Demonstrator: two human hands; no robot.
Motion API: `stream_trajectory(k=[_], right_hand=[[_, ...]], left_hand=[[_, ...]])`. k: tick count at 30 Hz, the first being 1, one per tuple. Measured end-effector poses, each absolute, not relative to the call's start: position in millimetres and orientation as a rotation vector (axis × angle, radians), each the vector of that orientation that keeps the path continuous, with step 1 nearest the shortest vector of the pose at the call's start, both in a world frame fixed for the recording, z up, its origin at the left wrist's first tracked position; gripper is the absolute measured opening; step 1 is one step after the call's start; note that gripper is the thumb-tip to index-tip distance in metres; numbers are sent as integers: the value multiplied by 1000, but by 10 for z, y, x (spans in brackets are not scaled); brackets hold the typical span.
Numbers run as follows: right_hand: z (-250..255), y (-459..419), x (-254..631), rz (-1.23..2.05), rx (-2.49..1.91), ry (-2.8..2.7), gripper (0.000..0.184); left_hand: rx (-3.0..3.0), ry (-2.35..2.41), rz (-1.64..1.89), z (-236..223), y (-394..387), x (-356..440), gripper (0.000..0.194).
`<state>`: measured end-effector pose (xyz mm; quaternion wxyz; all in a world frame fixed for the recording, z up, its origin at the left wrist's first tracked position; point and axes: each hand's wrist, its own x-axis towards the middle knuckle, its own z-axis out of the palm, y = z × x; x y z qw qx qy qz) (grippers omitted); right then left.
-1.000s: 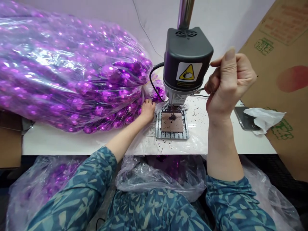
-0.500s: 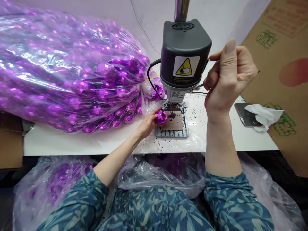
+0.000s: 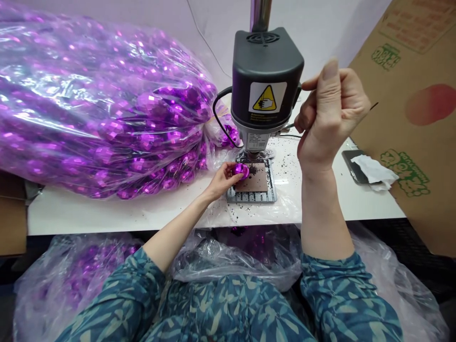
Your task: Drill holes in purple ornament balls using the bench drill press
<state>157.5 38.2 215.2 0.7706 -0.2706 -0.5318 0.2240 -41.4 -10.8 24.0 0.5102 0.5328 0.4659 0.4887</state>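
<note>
My left hand (image 3: 221,183) pinches a shiny purple faceted ball (image 3: 242,169) between thumb and fingers. The ball is at the left edge of a small brown board (image 3: 257,183), below the head of a bench drill press (image 3: 268,59). Under the board lies the machine's slotted metal base (image 3: 247,197), strewn with dark shavings. My right hand (image 3: 331,114) is raised beside the motor housing, its fingers curled around the drill press lever, which is mostly hidden. The drill tip cannot be made out.
A big clear bag of purple faceted balls (image 3: 107,114) fills the left of the white table (image 3: 107,213). At right are a phone (image 3: 351,161), a crumpled tissue (image 3: 374,171) and a cardboard box (image 3: 409,142). An open plastic bag (image 3: 235,266) hangs below the table edge.
My left fingers have shifted their hold on the ball, the thumb now showing at its near side. My right hand stays at the lever. The whole view has shifted slightly.
</note>
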Motion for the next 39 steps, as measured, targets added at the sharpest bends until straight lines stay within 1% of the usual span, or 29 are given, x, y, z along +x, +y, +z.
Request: stream_trajectory(k=[2, 8, 15, 17, 22, 26, 28, 33, 39], right_hand=[[2149, 374, 1584, 486, -591, -1172, 58], [2141, 361, 1598, 454, -603, -1207, 57], [2141, 331, 1592, 475, -583, -1200, 59], [2144, 317, 1586, 479, -583, -1197, 59], [2152, 279, 1562, 484, -557, -1178, 58], [2111, 196, 1520, 447, -546, -1145, 60], [2052, 132, 1500, 422, -529, -1109, 57], [1850, 23, 1496, 395, -462, -1092, 39], [1672, 83, 1534, 302, -404, -1108, 33]], left_hand=[[1323, 1143, 1155, 220, -74, -403, 64], [1445, 1224, 1116, 185, -8, -367, 67], [1764, 1333, 1131, 275, -38, -223, 54], [1818, 1363, 1146, 246, -32, -171, 53], [1721, 1276, 1174, 91, -8, -107, 56], [1664, 1228, 1179, 61, -18, -115, 61], [1643, 1221, 1177, 69, -26, -118, 62], [1612, 1214, 1177, 64, -22, -113, 63], [1602, 1207, 1157, 61, -26, -117, 64]])
